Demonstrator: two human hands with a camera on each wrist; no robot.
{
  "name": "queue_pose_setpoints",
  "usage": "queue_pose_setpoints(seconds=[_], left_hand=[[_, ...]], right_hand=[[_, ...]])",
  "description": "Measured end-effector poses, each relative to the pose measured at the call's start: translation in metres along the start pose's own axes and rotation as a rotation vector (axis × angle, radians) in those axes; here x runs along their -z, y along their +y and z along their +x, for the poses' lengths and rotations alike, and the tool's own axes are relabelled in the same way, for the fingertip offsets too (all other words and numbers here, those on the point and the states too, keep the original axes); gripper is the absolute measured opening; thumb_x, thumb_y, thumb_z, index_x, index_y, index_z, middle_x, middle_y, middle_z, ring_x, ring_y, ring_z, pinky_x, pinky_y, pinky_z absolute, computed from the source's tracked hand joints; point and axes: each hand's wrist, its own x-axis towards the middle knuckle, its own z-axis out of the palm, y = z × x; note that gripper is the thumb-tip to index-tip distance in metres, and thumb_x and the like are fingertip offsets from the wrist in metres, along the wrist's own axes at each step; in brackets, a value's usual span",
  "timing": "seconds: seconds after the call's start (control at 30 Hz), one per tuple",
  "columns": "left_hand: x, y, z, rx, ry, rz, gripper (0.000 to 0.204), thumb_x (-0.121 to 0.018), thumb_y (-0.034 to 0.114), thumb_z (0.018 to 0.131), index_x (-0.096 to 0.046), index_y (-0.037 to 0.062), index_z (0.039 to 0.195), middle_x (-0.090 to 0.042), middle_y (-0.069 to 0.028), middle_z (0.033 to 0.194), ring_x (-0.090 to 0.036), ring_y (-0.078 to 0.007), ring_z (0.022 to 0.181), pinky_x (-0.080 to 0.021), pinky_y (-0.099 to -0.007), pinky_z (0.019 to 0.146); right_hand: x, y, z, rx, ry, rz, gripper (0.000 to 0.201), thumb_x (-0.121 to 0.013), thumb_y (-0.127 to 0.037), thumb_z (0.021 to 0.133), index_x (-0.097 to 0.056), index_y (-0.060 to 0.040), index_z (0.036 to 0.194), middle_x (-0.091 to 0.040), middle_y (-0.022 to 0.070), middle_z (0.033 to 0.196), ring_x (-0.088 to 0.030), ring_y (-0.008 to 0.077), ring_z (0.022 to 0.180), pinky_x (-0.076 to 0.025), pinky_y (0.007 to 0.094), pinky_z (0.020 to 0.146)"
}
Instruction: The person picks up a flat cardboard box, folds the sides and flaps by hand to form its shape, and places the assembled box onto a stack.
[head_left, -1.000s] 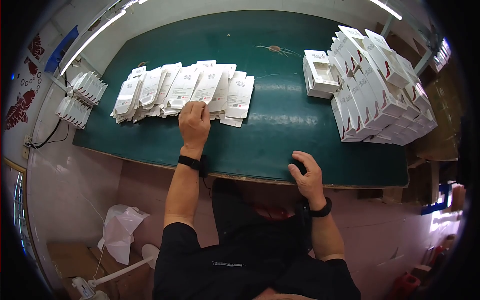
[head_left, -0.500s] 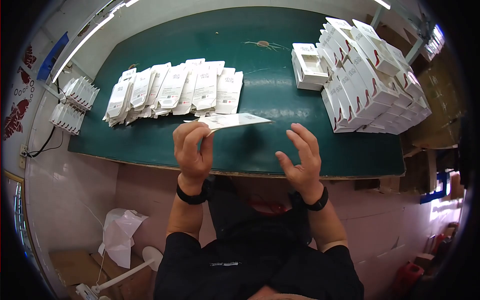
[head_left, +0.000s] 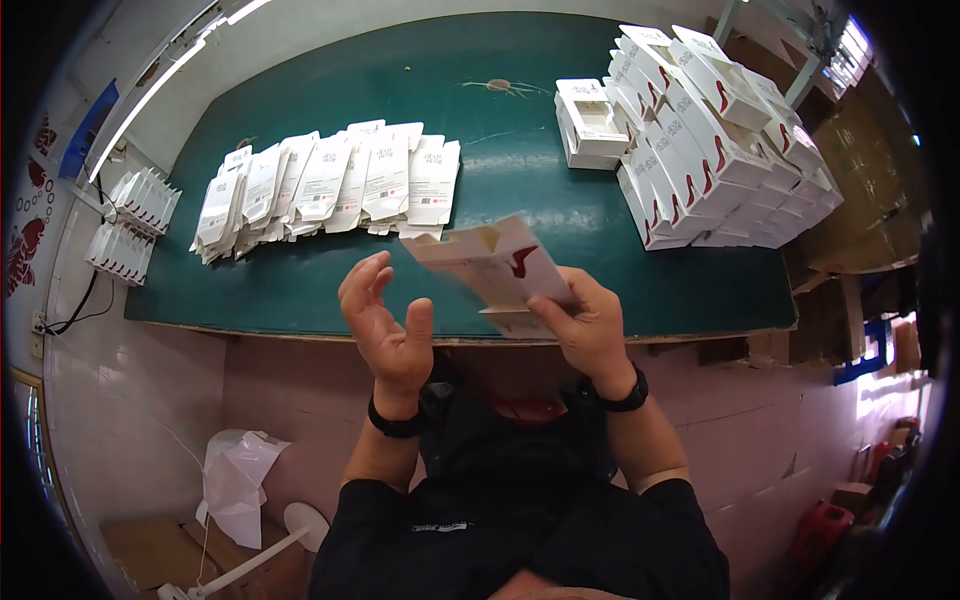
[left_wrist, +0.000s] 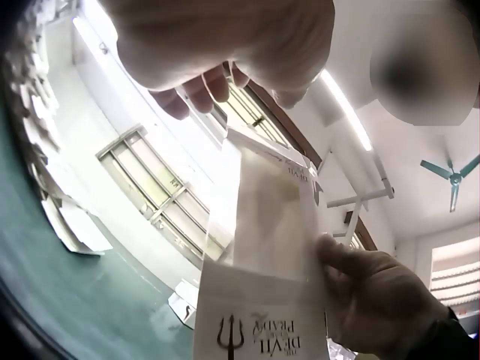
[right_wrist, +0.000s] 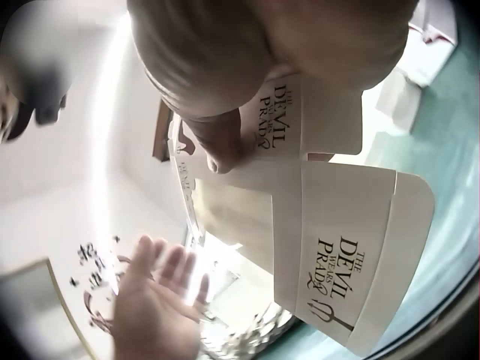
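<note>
My right hand [head_left: 592, 325] grips a white printed carton [head_left: 490, 262] by its side, thumb over the near face. The carton is partly opened up, with a window, a red high-heel shoe print and loose flaps. In the right wrist view, lettering and a trident mark its long flap [right_wrist: 349, 259]. Left of the carton, my left hand [head_left: 388, 330] is raised with spread fingers, holding nothing. The left wrist view has the windowed carton [left_wrist: 259, 300] below that hand, and the right thumb at its edge.
Flat cartons [head_left: 320, 180] lie in overlapping rows on the green table [head_left: 300, 295]. Formed windowed boxes [head_left: 720, 160] are stacked at the right, with a smaller stack [head_left: 592, 125] beside them. More boxes [head_left: 125, 225] stand at the far left. A white plastic bag [head_left: 237, 480] hangs below.
A carton left the flat rows in my left hand and passed to my right hand, opening from flat. My left hand has let go and moved back from it.
</note>
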Motion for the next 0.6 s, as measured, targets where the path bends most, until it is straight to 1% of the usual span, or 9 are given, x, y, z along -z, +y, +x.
queue_pose_setpoints(seconds=[0.03, 0.1, 0.13, 0.17, 0.23, 0.3, 0.4, 0.57, 0.6], left_hand=[[0.003, -0.004, -0.01, 0.168, -0.087, -0.117, 0.045, -0.069, 0.018, 0.103, -0.048, 0.0022, 0.14, -0.056, -0.0133, 0.139, -0.057, -0.0247, 0.127, -0.045, -0.0416, 0.11], [0.007, -0.01, -0.028, 0.503, -0.261, -0.35, 0.057, -0.065, 0.024, 0.106, -0.038, -0.0006, 0.15, -0.048, -0.0154, 0.15, -0.052, -0.0243, 0.133, -0.043, -0.041, 0.113], [0.004, -0.011, -0.034, 0.503, -0.261, -0.354, 0.057, -0.065, 0.024, 0.106, -0.038, -0.0006, 0.15, -0.048, -0.0154, 0.15, -0.052, -0.0243, 0.133, -0.043, -0.041, 0.113], [0.0, -0.011, -0.04, 0.56, -0.296, -0.422, 0.06, -0.064, 0.025, 0.107, -0.035, -0.0011, 0.152, -0.048, -0.016, 0.15, -0.052, -0.0248, 0.134, -0.042, -0.0408, 0.113], [-0.007, -0.007, -0.052, 0.68, -0.364, -0.553, 0.064, -0.061, 0.027, 0.108, -0.03, -0.0021, 0.155, -0.047, -0.0173, 0.151, -0.052, -0.0258, 0.135, -0.042, -0.0404, 0.114], [-0.008, -0.005, -0.057, 0.705, -0.375, -0.554, 0.066, -0.061, 0.027, 0.108, -0.027, -0.0018, 0.157, -0.047, -0.0174, 0.152, -0.052, -0.026, 0.135, -0.042, -0.0402, 0.114], [-0.013, 0.002, -0.066, 0.759, -0.406, -0.564, 0.071, -0.06, 0.027, 0.108, -0.021, -0.0011, 0.16, -0.046, -0.0176, 0.152, -0.051, -0.0265, 0.136, -0.041, -0.0397, 0.114], [-0.021, 0.01, -0.073, 0.654, -0.444, -0.437, 0.076, -0.059, 0.028, 0.109, -0.014, -0.0009, 0.163, -0.045, -0.0175, 0.155, -0.05, -0.0259, 0.137, -0.041, -0.0393, 0.115], [-0.021, 0.011, -0.073, 0.632, -0.448, -0.438, 0.077, -0.058, 0.03, 0.109, -0.014, -0.001, 0.163, -0.044, -0.0175, 0.155, -0.05, -0.0257, 0.137, -0.041, -0.039, 0.115]], right_hand=[[0.001, 0.003, -0.001, 0.001, 0.005, -0.002, 0.033, -0.077, -0.006, 0.094, -0.067, -0.0032, 0.125, -0.075, 0.0049, 0.111, -0.071, 0.0175, 0.101, -0.055, 0.0392, 0.097], [0.002, 0.02, -0.002, -0.083, -0.044, 0.246, 0.04, -0.074, -0.006, 0.096, -0.061, -0.0011, 0.134, -0.072, 0.0056, 0.119, -0.067, 0.0148, 0.108, -0.054, 0.0366, 0.098], [0.002, 0.024, -0.002, -0.125, -0.071, 0.369, 0.044, -0.073, -0.006, 0.098, -0.058, -0.0001, 0.138, -0.071, 0.0059, 0.123, -0.066, 0.0135, 0.112, -0.053, 0.0353, 0.099], [0.001, 0.026, -0.004, -0.126, -0.07, 0.367, 0.044, -0.073, -0.006, 0.098, -0.058, -0.0001, 0.138, -0.071, 0.0059, 0.123, -0.066, 0.0135, 0.112, -0.053, 0.0353, 0.099], [-0.008, 0.029, -0.008, -0.084, -0.07, 0.318, 0.058, -0.076, -0.012, 0.097, -0.049, 0.0008, 0.146, -0.067, 0.0097, 0.131, -0.063, 0.0165, 0.12, -0.052, 0.0356, 0.102], [-0.012, 0.027, -0.011, -0.063, -0.069, 0.296, 0.065, -0.077, -0.015, 0.096, -0.045, 0.0012, 0.15, -0.065, 0.0116, 0.135, -0.061, 0.0179, 0.124, -0.051, 0.0358, 0.103], [-0.011, 0.021, -0.019, 0.008, -0.115, -0.058, 0.079, -0.082, -0.025, 0.093, -0.04, 0.0008, 0.154, -0.061, 0.0147, 0.141, -0.056, 0.0207, 0.132, -0.048, 0.0366, 0.107], [-0.016, 0.032, -0.023, 0.05, -0.129, -0.077, 0.081, -0.083, -0.03, 0.092, -0.041, 0.0011, 0.153, -0.061, 0.0164, 0.139, -0.057, 0.0234, 0.131, -0.047, 0.0379, 0.109], [-0.013, 0.03, -0.024, -0.008, -0.144, -0.052, 0.079, -0.082, -0.03, 0.093, -0.042, 0.0014, 0.153, -0.061, 0.0161, 0.139, -0.057, 0.0228, 0.131, -0.047, 0.0378, 0.109]])
